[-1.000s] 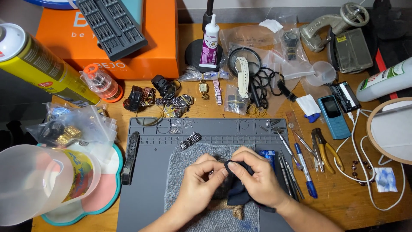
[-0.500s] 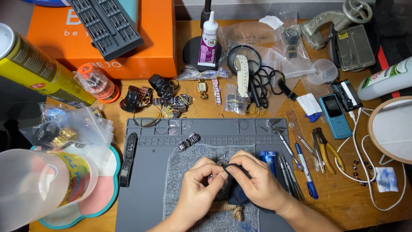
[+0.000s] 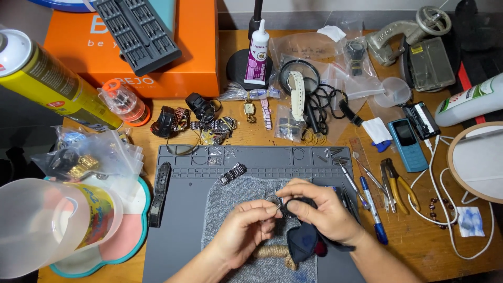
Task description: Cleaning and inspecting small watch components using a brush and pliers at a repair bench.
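Over a grey cloth (image 3: 230,202) on a dark grey work mat (image 3: 178,236), my left hand (image 3: 245,230) and my right hand (image 3: 319,209) meet fingertip to fingertip. Between them they pinch a small dark watch part (image 3: 280,203); its exact shape is hidden by the fingers. A dark blue and black object (image 3: 304,242) lies under my right palm. A short metal bracelet piece (image 3: 232,173) rests at the cloth's upper edge. A black watch strap (image 3: 159,193) lies along the mat's left side.
Behind the mat lie several watches and straps (image 3: 201,118), small plastic bags, a glue bottle (image 3: 258,55) and an orange box (image 3: 141,47). Pliers (image 3: 398,183), pens and a blue phone (image 3: 407,144) sit right. A yellow spray can (image 3: 52,84) and clear jug (image 3: 47,220) stand left.
Both hands stay together over the cloth; the fingers have shifted slightly around the small part. Nothing else on the table moved.
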